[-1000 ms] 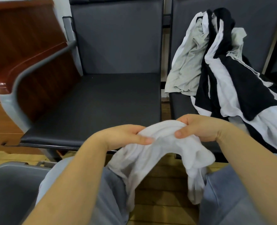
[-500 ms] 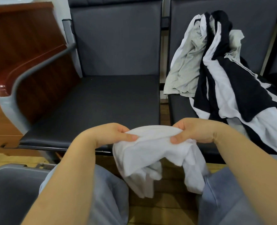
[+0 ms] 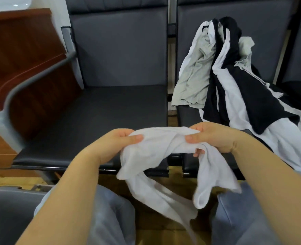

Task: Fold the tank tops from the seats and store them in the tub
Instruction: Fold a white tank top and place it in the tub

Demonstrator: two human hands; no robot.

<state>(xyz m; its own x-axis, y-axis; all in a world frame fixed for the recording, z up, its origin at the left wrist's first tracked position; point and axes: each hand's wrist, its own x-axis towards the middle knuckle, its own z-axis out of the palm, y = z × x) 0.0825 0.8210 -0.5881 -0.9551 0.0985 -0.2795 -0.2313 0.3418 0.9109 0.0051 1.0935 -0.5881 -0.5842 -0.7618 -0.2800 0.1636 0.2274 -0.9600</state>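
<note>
Two hands (image 3: 165, 140) gripping one white tank top (image 3: 156, 156), two seats (image 3: 100, 110)

Cloth, leatherette, wood and plastic

Soft matt white tank top (image 3: 156, 147); smooth dark leatherette seat (image 3: 100, 117); glossy reddish wooden armrest (image 3: 22, 76); matt grey plastic tub (image 3: 6, 214); wooden floor (image 3: 156, 234).

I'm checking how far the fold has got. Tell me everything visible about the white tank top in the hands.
The white tank top is soft, thin-looking knit, crumpled, not yet folded. The left hand and right hand each pinch its bunched top edge, thumbs on the near side. Below, it sags in loose loops, straps apparently among them, between the knees over the wooden floor. It hangs in front of the seats' front edges.
</note>
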